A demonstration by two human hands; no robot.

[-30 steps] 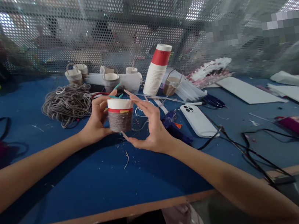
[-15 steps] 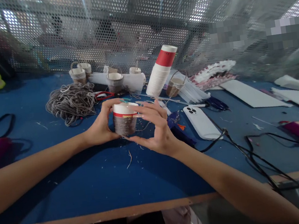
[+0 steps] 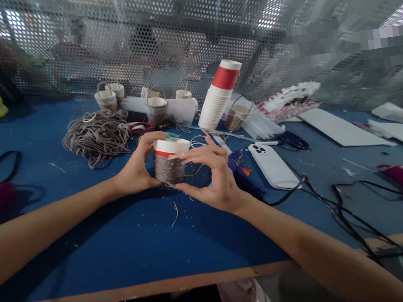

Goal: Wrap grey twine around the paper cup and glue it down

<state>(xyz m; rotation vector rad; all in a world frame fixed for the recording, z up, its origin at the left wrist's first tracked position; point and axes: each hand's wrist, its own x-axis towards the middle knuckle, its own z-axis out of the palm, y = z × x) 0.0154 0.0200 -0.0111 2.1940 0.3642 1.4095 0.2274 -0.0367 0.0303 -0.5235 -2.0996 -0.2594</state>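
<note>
Between my two hands is a paper cup (image 3: pixel 169 168), its lower part wound with grey-brown cord and its upper part white with a red band. My left hand (image 3: pixel 138 167) grips it from the left, fingers at the rim and thumb low on the side. The fingers of my right hand (image 3: pixel 214 174) press on the cord and the red band from the right, its thumb near the base. A loose strand of cord trails to the right, behind my right fingers. The inside of the cup is mostly hidden.
Behind the cup lie a heap of grey cord (image 3: pixel 96 138), red-handled pliers (image 3: pixel 141 127) and several cord-wrapped cups. A leaning stack of paper cups (image 3: pixel 219 96) stands back right. A white phone (image 3: pixel 273 166) and black cables (image 3: pixel 340 216) are to the right.
My right fingers have shifted slightly down on the cup's side, and its index finger is raised a little. My left hand keeps about the same hold.
</note>
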